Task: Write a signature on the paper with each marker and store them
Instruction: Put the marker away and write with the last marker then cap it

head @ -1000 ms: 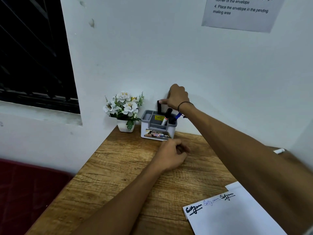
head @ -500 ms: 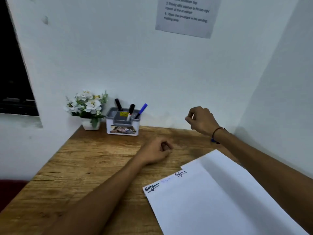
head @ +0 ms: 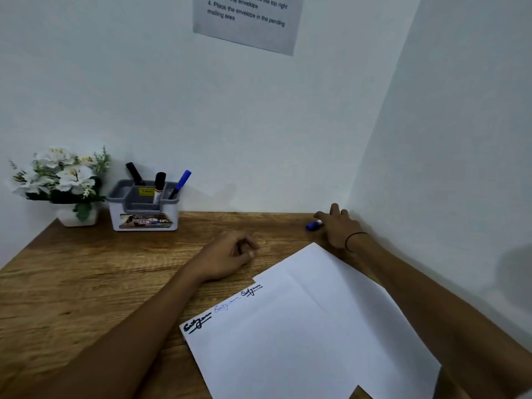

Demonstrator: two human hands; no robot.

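A white paper (head: 302, 326) lies on the wooden desk (head: 86, 283) at the front right, with three signatures (head: 224, 308) along its top left edge, two black and one blue. A blue-capped marker (head: 313, 225) lies on the desk in the far right corner. My right hand (head: 339, 228) rests over the marker's body with fingers spread, and only the cap end shows. My left hand (head: 230, 254) sits on the desk beside the paper's top corner, loosely curled and holding nothing. The grey and white holder (head: 143, 208) against the wall has two black markers (head: 159, 181) and a blue one (head: 181, 182).
A white pot of artificial flowers (head: 62, 182) stands left of the holder. White walls close the desk at the back and on the right. A printed instruction sheet (head: 247, 18) hangs on the back wall.
My right hand left the holder, crossed to the right and came down onto the blue-capped marker in the corner. The view swung right. My left hand stayed curled on the desk.
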